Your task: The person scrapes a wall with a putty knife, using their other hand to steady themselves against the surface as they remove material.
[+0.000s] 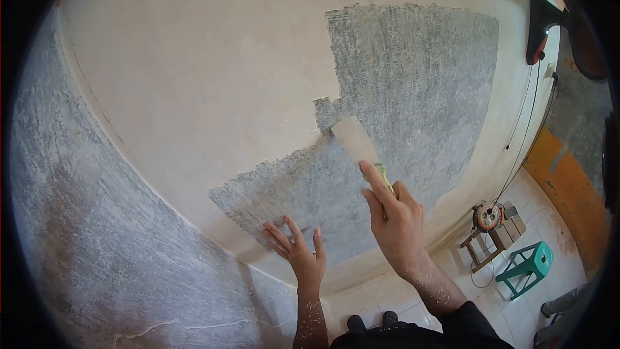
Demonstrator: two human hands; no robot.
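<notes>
In my right hand [398,225] is a scraper [354,139], its handle wrapped by my fingers. The wide flat blade touches the wall close to a ragged edge between cream paint [213,77] and a bare grey patch [413,77]. Lower and to the left, my left hand [299,250] rests with spread fingers against the lower part of the grey patch, holding nothing. Pale flakes cling to both forearms.
A scraped grey wall [97,220] meets this one at a corner on the left. At right on the tiled floor stand a green stool [531,266] and a wooden stand [487,245] bearing a cable reel [488,216]. Cables hang along the wall above it.
</notes>
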